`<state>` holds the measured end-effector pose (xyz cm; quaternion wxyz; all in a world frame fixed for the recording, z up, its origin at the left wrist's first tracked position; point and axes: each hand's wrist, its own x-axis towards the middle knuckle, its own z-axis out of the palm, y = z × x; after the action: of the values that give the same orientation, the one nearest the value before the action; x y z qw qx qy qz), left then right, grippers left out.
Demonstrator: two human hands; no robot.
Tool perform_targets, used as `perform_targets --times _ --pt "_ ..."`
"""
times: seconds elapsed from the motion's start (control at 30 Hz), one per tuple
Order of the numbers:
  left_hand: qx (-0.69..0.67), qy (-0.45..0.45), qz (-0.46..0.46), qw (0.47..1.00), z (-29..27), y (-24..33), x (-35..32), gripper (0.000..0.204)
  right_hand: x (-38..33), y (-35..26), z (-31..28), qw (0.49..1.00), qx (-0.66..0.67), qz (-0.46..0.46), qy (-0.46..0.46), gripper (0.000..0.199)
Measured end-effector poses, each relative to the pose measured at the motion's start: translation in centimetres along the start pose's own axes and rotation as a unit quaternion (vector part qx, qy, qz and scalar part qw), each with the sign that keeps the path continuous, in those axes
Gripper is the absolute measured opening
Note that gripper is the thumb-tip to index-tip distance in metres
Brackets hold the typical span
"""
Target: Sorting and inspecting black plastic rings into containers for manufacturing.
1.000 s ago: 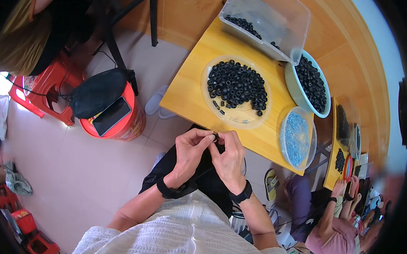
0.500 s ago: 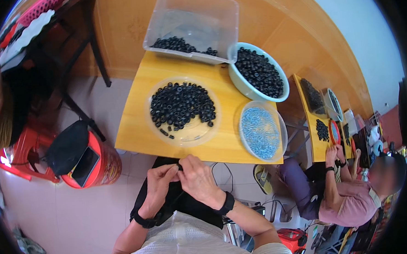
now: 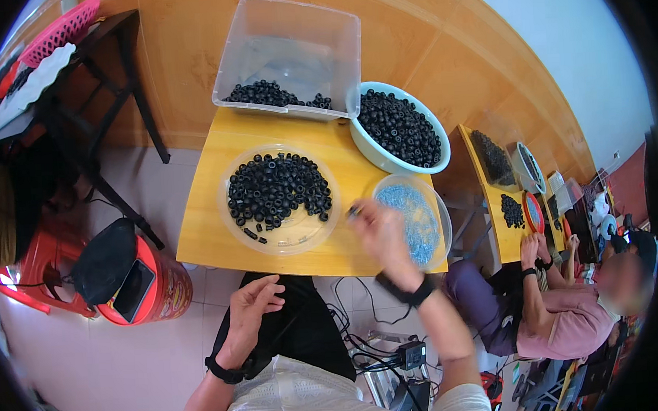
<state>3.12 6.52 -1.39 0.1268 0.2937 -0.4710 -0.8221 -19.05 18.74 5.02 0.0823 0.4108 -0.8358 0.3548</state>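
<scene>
My left hand [image 3: 252, 308] rests over my dark trousers below the table's front edge, fingers loosely apart with nothing visible in them. My right hand [image 3: 381, 234], smeared by motion, is over the table between two round trays. A small black part [image 3: 354, 211] shows at its pinched fingertips. Left of it, a clear round tray [image 3: 299, 240] bears a heap of small black ring-shaped parts [image 3: 272, 187]. Close by on the right, another clear round tray [image 3: 445, 233] holds many thin blue-silver pieces [image 3: 411, 208], partly hidden by my right hand.
A clear plastic bin [image 3: 291, 55] and a pale blue basin [image 3: 386, 162], both with black parts, stand at the back of the yellow table [image 3: 210, 212]. A red bucket [image 3: 171, 281] with a phone on top is at left. A co-worker [image 3: 565, 316] sits at right by another table.
My hands have parted. The right one has gone forward and right over the table with a small black part. The left has stayed low, its fingers loosened. The view has shifted slightly.
</scene>
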Motion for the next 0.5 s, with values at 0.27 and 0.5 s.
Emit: perform_targets --times 0.27,0.5 --pt "0.013 0.000 -0.002 1.000 -0.9 -0.1 -0.6 0.024 12.5 7.2 -9.0 0.971 -0.092 0.014 0.220 0.034" --pt "-0.008 -0.033 -0.012 0.999 -1.8 -1.0 0.0 0.021 4.7 1.3 -0.7 0.999 -0.028 -0.021 -0.038 0.014"
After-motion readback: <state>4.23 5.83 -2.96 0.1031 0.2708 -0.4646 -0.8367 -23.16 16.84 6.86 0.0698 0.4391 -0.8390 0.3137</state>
